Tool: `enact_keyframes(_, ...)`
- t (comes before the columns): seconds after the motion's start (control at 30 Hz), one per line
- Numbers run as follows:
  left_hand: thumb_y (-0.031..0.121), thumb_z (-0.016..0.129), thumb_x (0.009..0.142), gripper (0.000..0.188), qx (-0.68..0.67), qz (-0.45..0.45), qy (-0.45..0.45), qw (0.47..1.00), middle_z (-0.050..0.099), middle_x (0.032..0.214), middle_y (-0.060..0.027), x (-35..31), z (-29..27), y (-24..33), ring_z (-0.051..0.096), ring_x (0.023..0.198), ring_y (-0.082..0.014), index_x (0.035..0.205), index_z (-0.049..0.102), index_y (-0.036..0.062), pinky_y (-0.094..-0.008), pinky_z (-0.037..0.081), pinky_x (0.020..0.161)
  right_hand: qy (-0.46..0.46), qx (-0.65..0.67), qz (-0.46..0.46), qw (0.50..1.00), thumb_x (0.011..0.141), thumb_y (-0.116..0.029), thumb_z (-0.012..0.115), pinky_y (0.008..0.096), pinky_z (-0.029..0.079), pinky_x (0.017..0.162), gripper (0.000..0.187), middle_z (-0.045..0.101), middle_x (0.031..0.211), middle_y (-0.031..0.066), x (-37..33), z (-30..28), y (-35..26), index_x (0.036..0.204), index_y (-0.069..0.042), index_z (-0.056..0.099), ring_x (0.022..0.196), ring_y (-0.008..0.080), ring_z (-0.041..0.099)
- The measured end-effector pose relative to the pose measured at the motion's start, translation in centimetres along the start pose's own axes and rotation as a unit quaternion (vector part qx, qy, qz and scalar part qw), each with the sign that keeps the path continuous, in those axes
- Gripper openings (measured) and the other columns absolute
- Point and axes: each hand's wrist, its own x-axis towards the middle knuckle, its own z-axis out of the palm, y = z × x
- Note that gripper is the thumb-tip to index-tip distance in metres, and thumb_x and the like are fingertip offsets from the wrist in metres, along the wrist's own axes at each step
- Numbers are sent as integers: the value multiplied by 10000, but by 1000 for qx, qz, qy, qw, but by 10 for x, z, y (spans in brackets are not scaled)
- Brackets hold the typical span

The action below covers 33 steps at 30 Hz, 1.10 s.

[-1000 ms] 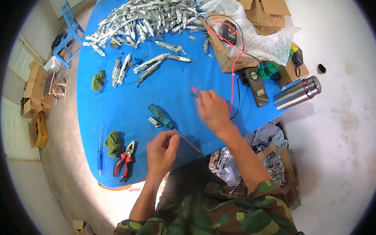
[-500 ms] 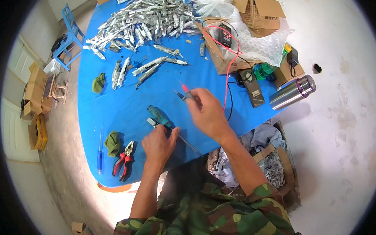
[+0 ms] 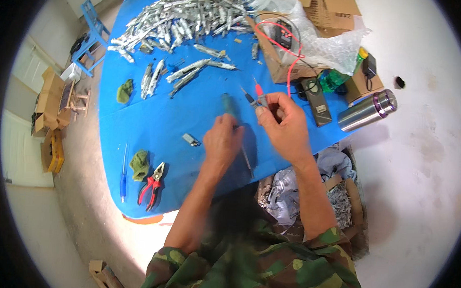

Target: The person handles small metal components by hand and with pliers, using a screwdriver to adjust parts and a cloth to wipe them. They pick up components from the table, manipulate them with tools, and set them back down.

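My right hand (image 3: 288, 128) pinches a red test probe (image 3: 259, 90) and a black test probe (image 3: 249, 97) side by side, their tips pointing up and away from me above the table. Closed round a screwdriver (image 3: 228, 104) is my left hand (image 3: 222, 143); the green handle sticks out beyond the fingers and the thin shaft runs back toward me. Left of that hand lies a small silvery metal block (image 3: 191, 139). The red lead loops to a dark multimeter (image 3: 283, 35) on the open cardboard box (image 3: 271, 74).
Red-handled pliers (image 3: 152, 187), a green cloth (image 3: 139, 165) and a blue screwdriver (image 3: 123, 183) lie at the near left. A pile of silvery metal parts (image 3: 189, 18) covers the far side. A steel flask (image 3: 366, 112) and a grey device (image 3: 317, 104) are at the right.
My left hand has moved right and away from me, taking the green-handled screwdriver along and leaving the metal block behind. The right hand with both probes has shifted right.
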Motion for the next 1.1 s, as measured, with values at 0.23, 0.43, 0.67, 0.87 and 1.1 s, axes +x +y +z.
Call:
enact_keyframes(0.23,254,657,1022,252,-318,-165,-43,933,721,958,-99,-42,-40,-3,658,728,-179,1106,683,17,-312,512,595,-85,-37,45,995,927,-108,698,346,547,722,193,707,917,141,-6,46,5,1063,27,677,796,208,681)
enact_keyframes(0.43,383,552,1095,365,-527,-301,-4,795,695,940,-17,-51,-70,-11,612,801,-81,1131,701,52,-222,476,613,-147,-80,9,986,924,-108,692,388,560,729,193,709,947,187,-7,93,31,1059,29,674,831,297,723)
enact_keyframes(0.67,402,672,1029,376,-389,-331,12,860,707,903,-33,-45,-78,-22,616,712,-115,1061,707,29,-311,476,580,-147,-55,26,987,957,-86,682,282,531,618,183,698,829,86,7,101,48,1084,45,665,727,104,666)
enact_keyframes(0.87,420,815,868,423,121,-127,33,984,702,821,-173,-38,-80,-62,674,673,-397,881,653,30,-481,510,597,-110,-83,72,988,915,-168,712,361,541,704,226,737,901,149,15,100,82,1048,14,691,765,230,700)
enact_keyframes(1.1,359,843,824,390,185,-135,43,972,700,809,-176,-31,-67,-73,685,683,-369,865,649,24,-471,512,606,-123,-34,81,989,929,-161,698,348,535,696,215,726,880,130,14,96,86,1044,21,682,754,196,679)
